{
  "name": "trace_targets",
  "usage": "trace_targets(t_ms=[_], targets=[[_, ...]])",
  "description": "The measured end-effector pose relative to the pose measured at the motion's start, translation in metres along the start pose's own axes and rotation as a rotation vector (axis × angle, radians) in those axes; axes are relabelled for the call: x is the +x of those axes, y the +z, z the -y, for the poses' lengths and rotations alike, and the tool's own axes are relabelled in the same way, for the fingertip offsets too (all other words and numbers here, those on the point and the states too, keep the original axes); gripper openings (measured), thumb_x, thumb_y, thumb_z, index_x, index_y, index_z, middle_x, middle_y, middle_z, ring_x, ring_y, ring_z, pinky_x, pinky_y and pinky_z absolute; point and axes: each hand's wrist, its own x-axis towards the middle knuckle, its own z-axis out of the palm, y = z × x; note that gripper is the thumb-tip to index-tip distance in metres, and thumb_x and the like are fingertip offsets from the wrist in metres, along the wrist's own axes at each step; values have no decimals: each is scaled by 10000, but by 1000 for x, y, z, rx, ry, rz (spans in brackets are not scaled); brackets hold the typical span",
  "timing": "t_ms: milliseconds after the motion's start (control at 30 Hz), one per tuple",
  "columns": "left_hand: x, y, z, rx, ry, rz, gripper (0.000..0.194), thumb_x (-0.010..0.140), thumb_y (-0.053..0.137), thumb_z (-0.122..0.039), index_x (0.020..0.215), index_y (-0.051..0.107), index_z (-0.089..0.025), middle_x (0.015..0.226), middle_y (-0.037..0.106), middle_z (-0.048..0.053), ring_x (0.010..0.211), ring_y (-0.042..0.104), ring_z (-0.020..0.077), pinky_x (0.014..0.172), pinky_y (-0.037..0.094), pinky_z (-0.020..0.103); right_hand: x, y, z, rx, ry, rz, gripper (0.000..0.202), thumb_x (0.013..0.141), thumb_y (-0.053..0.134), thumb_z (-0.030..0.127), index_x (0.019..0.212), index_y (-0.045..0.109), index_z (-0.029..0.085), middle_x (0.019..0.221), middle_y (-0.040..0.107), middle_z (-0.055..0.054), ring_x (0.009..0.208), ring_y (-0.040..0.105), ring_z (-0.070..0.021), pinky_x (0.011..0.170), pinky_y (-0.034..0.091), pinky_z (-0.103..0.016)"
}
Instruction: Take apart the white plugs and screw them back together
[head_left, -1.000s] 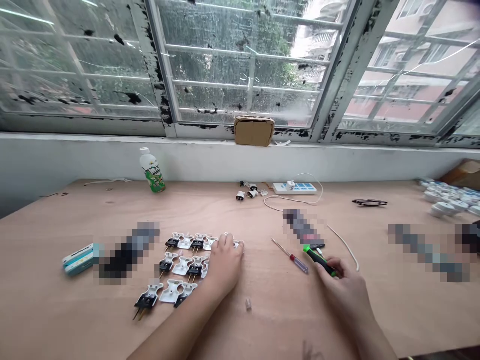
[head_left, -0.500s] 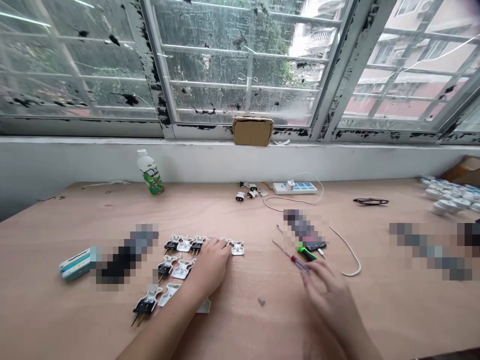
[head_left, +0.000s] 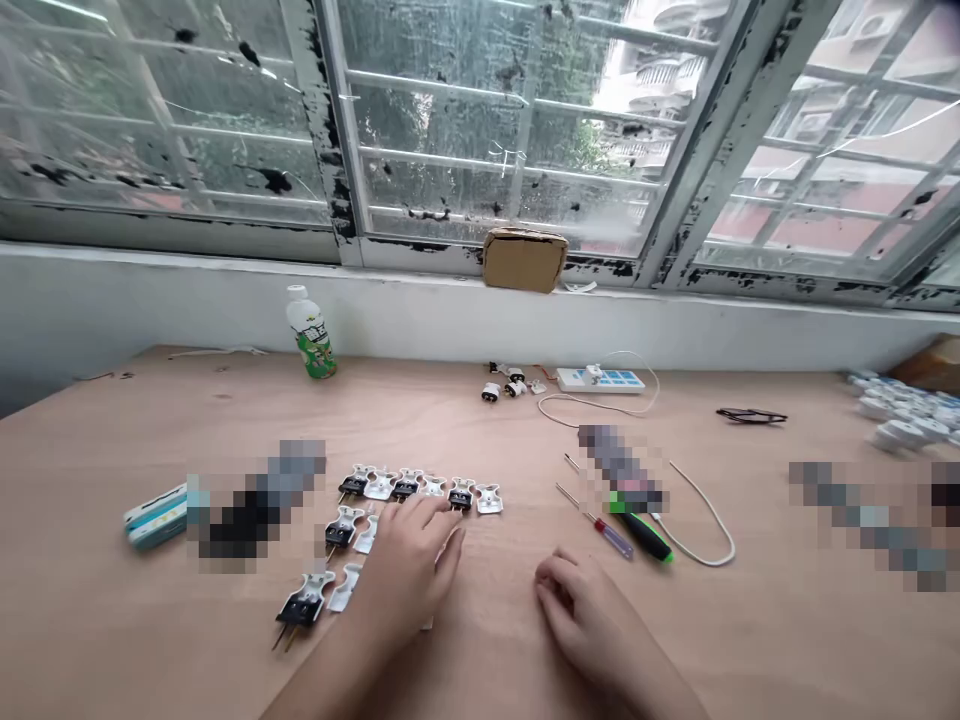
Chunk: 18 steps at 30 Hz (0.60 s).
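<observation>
Several plug halves lie in rows on the table: white shells (head_left: 490, 499) and black inserts with metal pins (head_left: 301, 606) seated in some of them. My left hand (head_left: 409, 560) is over these rows with its fingers stretched and thumb apart, hiding parts of the middle and near rows. Its fingertips are close to a black insert (head_left: 460, 495) in the far row; contact cannot be made out. My right hand (head_left: 581, 605) rests low above the table with fingers curled together; whatever is inside is hidden. Beyond it lie a red-and-clear-handled screwdriver (head_left: 615, 538) and a green-and-black-handled screwdriver (head_left: 646, 536).
A blurred phone-like object (head_left: 619, 465) sits by a white cable (head_left: 720, 562). Farther back are a power strip (head_left: 619, 380), loose plugs (head_left: 514, 388), a bottle (head_left: 311, 335) and glasses (head_left: 751, 416). White round parts (head_left: 904, 425) are piled right; a teal-and-white box (head_left: 157, 517) lies left.
My right hand has drawn back left from the screwdrivers and curled, around where a small pale piece lay, now out of sight. My left hand has pulled slightly nearer, uncovering far-row parts.
</observation>
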Motion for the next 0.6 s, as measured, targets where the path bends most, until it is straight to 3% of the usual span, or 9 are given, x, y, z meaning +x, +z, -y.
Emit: trace_targets(t_ms=[133,267,433,600], targets=[[-12,-9,5,-70,-5,-27,197,946,486,-185,941,680,-218,983,698,39,961,601,213,865,385,389,32,-13,17,112,60,29,145,886,525,249,803,634,202,778,642,-18,748,594,-176,661,432,-271],[-20,-7,9,-141,31,-78,193,952,472,-162,911,654,-212,950,686,32,949,590,198,869,357,391,95,-17,33,110,80,113,175,918,544,276,852,670,175,811,670,-13,794,619,-163,708,463,-262],[-26,3,12,-192,33,-89,187,942,475,-162,854,632,-214,898,653,30,904,569,199,809,341,381,174,0,34,34,199,298,302,954,598,381,1157,618,158,1138,649,-59,963,654,-193,834,559,-385],[-27,6,14,-220,16,-98,161,930,496,-160,816,599,-210,862,634,15,864,550,190,797,327,381,211,18,23,-29,296,479,344,953,603,367,1239,584,176,1242,613,-80,1045,638,-214,882,553,-423]])
